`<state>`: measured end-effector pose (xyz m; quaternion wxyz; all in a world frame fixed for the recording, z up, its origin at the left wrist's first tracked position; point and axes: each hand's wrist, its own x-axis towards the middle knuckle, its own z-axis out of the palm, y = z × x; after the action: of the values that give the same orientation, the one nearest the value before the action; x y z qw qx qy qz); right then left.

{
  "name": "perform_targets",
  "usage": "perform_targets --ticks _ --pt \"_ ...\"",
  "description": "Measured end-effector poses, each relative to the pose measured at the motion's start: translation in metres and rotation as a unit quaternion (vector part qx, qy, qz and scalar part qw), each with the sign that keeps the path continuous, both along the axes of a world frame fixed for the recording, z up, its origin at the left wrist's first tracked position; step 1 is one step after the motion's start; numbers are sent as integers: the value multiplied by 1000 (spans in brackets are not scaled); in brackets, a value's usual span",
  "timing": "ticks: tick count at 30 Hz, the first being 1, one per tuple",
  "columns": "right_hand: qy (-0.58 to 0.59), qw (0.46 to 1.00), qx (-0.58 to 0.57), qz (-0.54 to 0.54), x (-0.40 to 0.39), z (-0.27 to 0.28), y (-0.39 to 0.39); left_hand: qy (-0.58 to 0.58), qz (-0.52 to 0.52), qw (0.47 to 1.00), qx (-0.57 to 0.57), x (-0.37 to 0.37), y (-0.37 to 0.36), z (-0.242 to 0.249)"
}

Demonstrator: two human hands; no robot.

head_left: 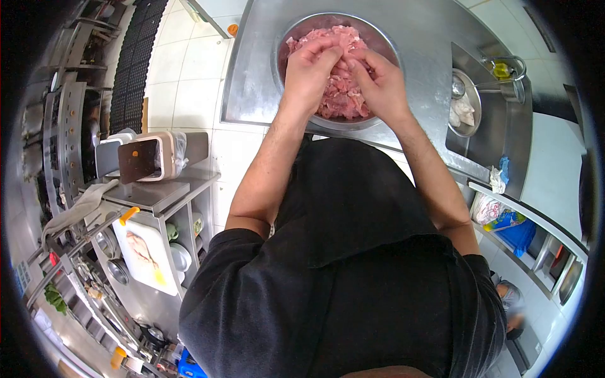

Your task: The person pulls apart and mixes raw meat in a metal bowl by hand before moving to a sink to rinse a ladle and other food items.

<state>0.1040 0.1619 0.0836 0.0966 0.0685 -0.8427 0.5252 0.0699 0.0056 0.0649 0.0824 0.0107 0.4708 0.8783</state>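
Observation:
A wide metal bowl (pixel 278 60) stands on the steel counter, filled with cut pieces of raw pink meat (pixel 343 104). Over the meat, my left hand (pixel 310 72) and my right hand (pixel 381 82) come together, fingertips nearly meeting. Both hands are closed, thumbs pressed toward the fingers. Between them shows a piece of raw meat, pinched from both sides; its full shape is hidden by my fingers.
The steel counter (pixel 252 82) meets a sink (pixel 463 148) on the right, where another metal bowl (pixel 476 123) holds pale pieces. Bins (pixel 167 157) and a cutting board (pixel 148 258) stand left. Another person (pixel 510 302) is partly visible at lower right.

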Motion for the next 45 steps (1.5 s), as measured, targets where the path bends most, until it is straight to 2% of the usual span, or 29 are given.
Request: perform_targets --ticks 2,5,8,11,14,20,26,32,35,38,41,45 --pt "4 1000 -1 7 0 -1 0 20 1 998 -53 1 -4 5" --pt "59 996 67 15 -1 -2 4 64 11 988 -143 1 -6 4" --pt "63 992 108 31 -2 3 10 79 -7 977 -198 -1 -8 -1" --pt "63 985 152 49 -3 10 17 99 -14 974 -203 5 -10 17" --pt "88 982 155 68 -2 13 20 109 -30 966 -233 0 -12 5" --pt "25 990 118 71 3 17 20 108 -48 961 -252 0 -11 3" --pt "19 992 99 71 7 14 21 106 -49 951 -287 9 -10 11" --pt "-12 997 47 61 9 7 20 108 -38 971 -212 6 -5 -10" --pt "-72 994 -26 79 7 0 23 27 -84 992 -87 5 -9 -9" --pt "-200 966 -145 80 8 7 26 -45 -124 991 8 4 -15 -6" --pt "-270 928 -236 103 10 7 30 -59 -177 979 87 1 -25 -16" --pt "-319 893 -296 116 10 10 31 -16 -234 965 120 0 -30 -16"
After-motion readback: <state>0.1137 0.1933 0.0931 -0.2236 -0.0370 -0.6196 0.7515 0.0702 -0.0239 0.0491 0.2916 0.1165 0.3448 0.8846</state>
